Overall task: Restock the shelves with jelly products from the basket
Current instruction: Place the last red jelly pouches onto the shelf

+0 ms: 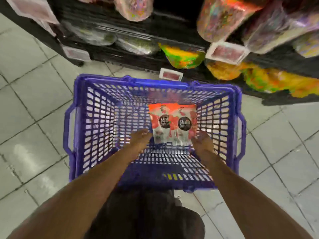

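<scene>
Jelly packets (pixel 172 123), two of them in red and white, are seen lying side by side on the bottom of a blue lattice basket (pixel 155 82), toward its far right corner. The basket is set on a grey tiled floor (pixel 34 109), just in front of dark shelves (pixel 120 50). Both bare arms are reached down into the basket. The left hand (pixel 140 136) is laid at the near left edge of the left packet, and the right hand (pixel 202 139) at the near right corner of the right packet. Both hands are blurred, so it cannot be told whether either packet is gripped or only touched. The shelves are filled with glossy bags (pixel 181 56), yellow and green on the lowest level, and white-framed price tags (pixel 171 75) are fixed along their edges.
</scene>
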`<action>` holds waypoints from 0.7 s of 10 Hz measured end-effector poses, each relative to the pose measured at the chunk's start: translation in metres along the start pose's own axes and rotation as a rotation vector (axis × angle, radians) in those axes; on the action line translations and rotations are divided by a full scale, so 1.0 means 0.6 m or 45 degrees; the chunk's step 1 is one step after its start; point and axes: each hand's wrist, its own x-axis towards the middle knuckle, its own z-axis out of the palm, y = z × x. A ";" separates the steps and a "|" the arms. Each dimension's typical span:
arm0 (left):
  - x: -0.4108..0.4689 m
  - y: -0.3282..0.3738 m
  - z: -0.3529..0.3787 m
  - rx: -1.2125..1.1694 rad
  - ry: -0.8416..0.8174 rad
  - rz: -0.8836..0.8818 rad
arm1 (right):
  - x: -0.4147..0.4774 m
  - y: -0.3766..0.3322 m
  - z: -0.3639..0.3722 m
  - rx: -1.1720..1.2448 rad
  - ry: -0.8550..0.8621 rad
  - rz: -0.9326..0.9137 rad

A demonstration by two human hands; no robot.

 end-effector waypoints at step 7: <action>-0.091 0.009 0.012 -0.371 -0.368 -0.018 | -0.093 -0.050 0.054 0.747 -0.236 -0.069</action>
